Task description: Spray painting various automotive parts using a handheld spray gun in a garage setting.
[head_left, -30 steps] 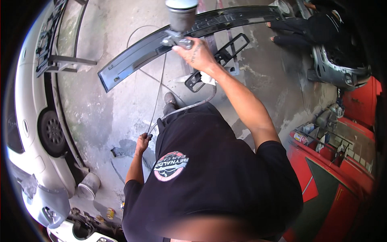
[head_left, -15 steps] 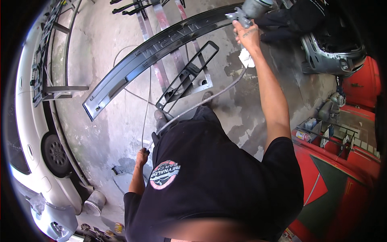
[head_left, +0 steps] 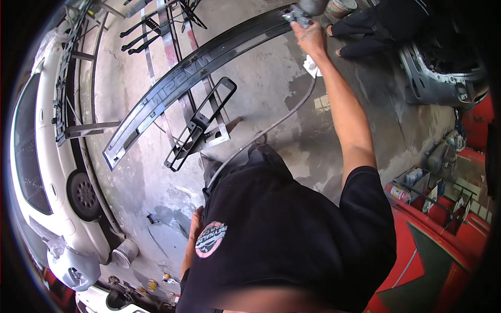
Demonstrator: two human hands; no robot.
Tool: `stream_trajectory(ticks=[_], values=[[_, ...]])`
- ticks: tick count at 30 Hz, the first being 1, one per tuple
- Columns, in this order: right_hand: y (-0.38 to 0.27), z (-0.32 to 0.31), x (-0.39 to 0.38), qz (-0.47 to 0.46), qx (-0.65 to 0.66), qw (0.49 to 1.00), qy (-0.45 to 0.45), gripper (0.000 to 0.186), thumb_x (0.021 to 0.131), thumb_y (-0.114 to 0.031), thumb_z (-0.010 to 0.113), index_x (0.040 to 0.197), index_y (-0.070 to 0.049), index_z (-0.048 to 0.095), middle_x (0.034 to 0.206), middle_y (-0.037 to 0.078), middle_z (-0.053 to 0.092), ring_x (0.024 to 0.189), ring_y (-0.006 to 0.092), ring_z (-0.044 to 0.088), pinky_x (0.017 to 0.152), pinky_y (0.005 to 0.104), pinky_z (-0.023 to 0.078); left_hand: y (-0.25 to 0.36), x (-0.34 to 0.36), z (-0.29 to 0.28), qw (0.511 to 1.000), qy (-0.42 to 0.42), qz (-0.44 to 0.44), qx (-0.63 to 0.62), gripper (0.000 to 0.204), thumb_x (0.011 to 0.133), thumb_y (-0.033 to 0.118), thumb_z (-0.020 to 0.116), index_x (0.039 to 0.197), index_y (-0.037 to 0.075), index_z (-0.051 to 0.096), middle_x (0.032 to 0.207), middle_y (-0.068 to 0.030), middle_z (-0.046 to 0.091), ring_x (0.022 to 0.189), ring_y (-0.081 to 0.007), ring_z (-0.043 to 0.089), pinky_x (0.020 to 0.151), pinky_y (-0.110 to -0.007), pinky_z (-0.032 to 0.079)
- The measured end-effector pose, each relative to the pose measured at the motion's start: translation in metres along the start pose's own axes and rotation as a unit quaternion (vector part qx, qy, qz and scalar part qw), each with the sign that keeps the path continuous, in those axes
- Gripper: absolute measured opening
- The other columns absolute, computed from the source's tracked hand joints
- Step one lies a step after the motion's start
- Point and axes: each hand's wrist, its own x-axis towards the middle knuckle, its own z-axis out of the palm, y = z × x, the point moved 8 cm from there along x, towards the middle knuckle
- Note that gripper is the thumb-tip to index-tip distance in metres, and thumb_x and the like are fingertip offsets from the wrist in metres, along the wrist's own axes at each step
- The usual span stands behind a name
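My right hand (head_left: pixel 311 39), arm stretched forward, is closed around a grey spray gun (head_left: pixel 300 16) with a cup on top. White paper or cloth (head_left: pixel 311 67) is wrapped near the gun's lower end, where a grey hose (head_left: pixel 282 120) curves back to my waist. Beside the gun is the far end of a long dark car trim panel (head_left: pixel 180 78), which has raised lettering and rests on a metal stand (head_left: pixel 216 136). A black rectangular frame piece (head_left: pixel 201 125) lies on the stand too. My left hand (head_left: pixel 197 219) hangs by my hip, its fingers mostly hidden.
At left, a white car (head_left: pixel 62 177) stands behind a metal rack (head_left: pixel 86 128). A bucket (head_left: pixel 125 253) sits near its wheel. Another person in dark clothes (head_left: pixel 386 26) is at the far right, near a car body part (head_left: pixel 443 78). Red panels (head_left: pixel 412 255) and a tool rack (head_left: pixel 438 193) flank my right.
My right hand and the spray gun have shifted slightly left along the panel. My left hand, earlier closed on a thin hose, has drawn back to my hip. The whole view has shifted.
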Motion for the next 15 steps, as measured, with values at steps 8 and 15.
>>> stream_trajectory(ticks=[8,15], values=[[0.034,-0.023,0.023,0.081,0.003,0.997,-0.017,0.046,0.086,-0.044,0.076,0.09,0.002,0.074,0.078,0.012,0.073,0.064,0.0239,0.069,0.058,0.0352,0.055,0.088,-0.005,0.051,0.991,-0.119,-0.029,-0.049,0.062,0.112,0.044,0.032,0.139,-0.008,0.051,0.135,-0.0183,0.061,0.123,-0.025,0.056,0.109,-0.038,0.041],[0.013,0.005,0.001,0.093,0.132,0.962,-0.22,0.046,0.086,-0.042,0.077,0.092,0.003,0.07,0.077,0.008,0.071,0.053,0.0146,0.062,0.052,0.034,0.052,0.145,0.012,0.04,0.988,-0.101,0.104,-0.061,0.055,0.112,0.038,0.034,0.121,-0.007,0.064,0.111,-0.0165,0.071,0.102,-0.0225,0.063,0.093,-0.037,0.048]])
